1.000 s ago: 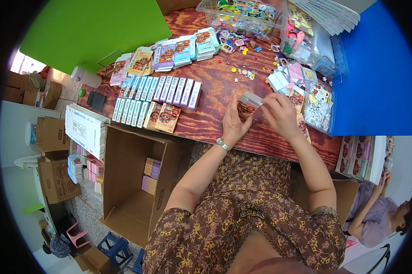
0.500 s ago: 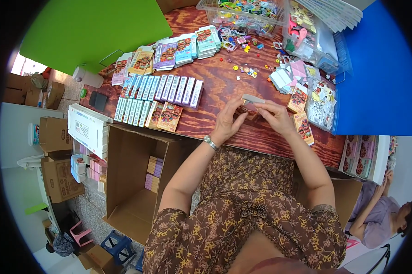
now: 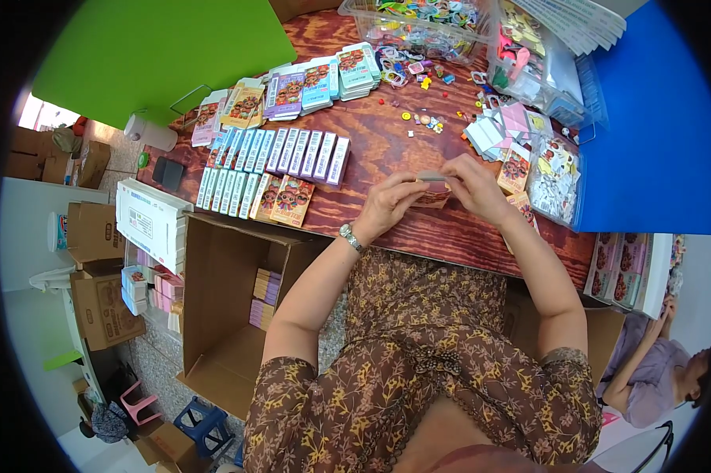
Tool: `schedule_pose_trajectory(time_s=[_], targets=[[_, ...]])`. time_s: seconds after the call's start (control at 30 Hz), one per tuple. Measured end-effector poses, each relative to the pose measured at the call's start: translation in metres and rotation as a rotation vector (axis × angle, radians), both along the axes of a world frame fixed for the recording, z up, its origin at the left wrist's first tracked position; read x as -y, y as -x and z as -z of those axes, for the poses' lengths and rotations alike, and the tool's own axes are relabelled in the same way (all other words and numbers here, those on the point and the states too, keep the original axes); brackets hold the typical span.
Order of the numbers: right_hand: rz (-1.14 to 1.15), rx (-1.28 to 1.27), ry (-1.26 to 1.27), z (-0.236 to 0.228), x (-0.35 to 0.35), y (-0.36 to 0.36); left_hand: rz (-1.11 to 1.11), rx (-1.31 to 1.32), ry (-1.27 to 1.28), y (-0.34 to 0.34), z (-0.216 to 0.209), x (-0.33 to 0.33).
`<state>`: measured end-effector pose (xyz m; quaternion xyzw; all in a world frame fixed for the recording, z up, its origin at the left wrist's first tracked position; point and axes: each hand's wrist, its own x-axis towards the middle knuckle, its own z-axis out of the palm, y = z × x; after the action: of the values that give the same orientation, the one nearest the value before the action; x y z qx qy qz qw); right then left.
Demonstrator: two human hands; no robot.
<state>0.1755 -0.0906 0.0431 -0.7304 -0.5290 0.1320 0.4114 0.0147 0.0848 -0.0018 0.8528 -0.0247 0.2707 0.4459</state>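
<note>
Head view: one small printed cardboard box with grey top (image 3: 432, 176), pinched by my left hand (image 3: 388, 205) and right hand (image 3: 479, 190), right of the upright purple-and-white cardboard cartons (image 3: 312, 154).

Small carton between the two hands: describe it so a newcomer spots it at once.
Find the reddish wood-grained table, then the left hand and right hand near its front edge. The small carton is between them, greyish edge uppermost. Unlike the cartons lined up to its left, it is held in fingers.
</note>
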Motion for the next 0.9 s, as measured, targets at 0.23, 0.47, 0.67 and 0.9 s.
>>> schedule_pose_trajectory(time_s=[0.23, 0.47, 0.67, 0.9], targets=[[-0.161, 0.171, -0.108, -0.009, 0.006, 0.002, -0.092, 0.028, 0.078, 0.003, 0.005, 0.007], [-0.057, -0.102, 0.055, -0.022, -0.002, 0.004, -0.092, 0.073, 0.057, 0.001, 0.007, 0.007], [-0.158, 0.344, -0.056, -0.017, -0.001, 0.01, -0.119, 0.002, 0.091, 0.003, 0.01, 0.009], [-0.143, 0.682, -0.035, -0.017, -0.001, 0.019, -0.167, -0.01, 0.118, 0.004, 0.014, 0.012]])
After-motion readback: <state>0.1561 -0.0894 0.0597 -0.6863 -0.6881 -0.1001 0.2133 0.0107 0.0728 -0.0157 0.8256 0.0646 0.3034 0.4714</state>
